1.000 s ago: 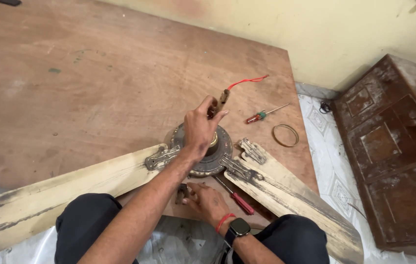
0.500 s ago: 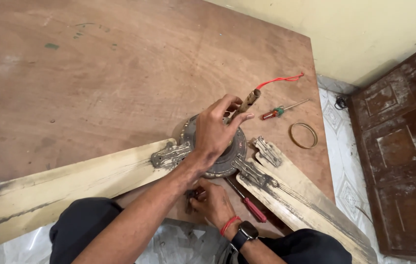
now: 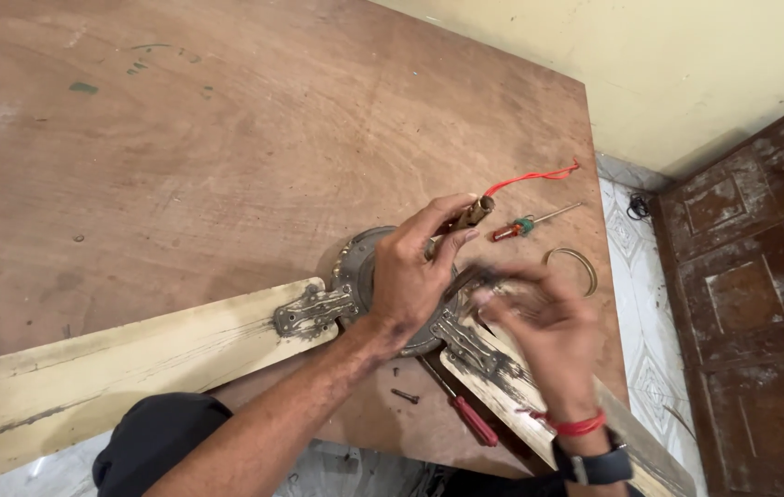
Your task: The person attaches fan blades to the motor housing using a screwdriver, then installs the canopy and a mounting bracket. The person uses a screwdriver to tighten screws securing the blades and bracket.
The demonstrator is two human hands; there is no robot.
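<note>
A dusty ceiling fan lies on a brown wooden board point(image 3: 180, 138). My left hand point(image 3: 410, 276) rests over the round metal motor point(image 3: 353, 267), and its fingers pinch the short brass shaft point(image 3: 475, 213) that sticks out of the motor. A red wire point(image 3: 539, 174) trails from the shaft's end. My right hand point(image 3: 534, 317), with a red thread and a dark watch at the wrist, hovers blurred above the metal bracket point(image 3: 465, 345) of the right blade point(image 3: 511, 396). Whether it holds anything is unclear. The left blade point(image 3: 134, 368) stretches toward the lower left.
A small screwdriver with a red and green handle point(image 3: 516, 226) and a thin metal ring point(image 3: 578, 268) lie right of the motor. A red-handled screwdriver point(image 3: 467, 416) and a loose screw point(image 3: 404, 396) lie near the board's front edge. A dark carved wooden panel point(image 3: 742, 294) lies on the tiled floor.
My right hand has come up from the board's near edge below the motor to above the right blade bracket. My left hand stays on the motor and shaft.
</note>
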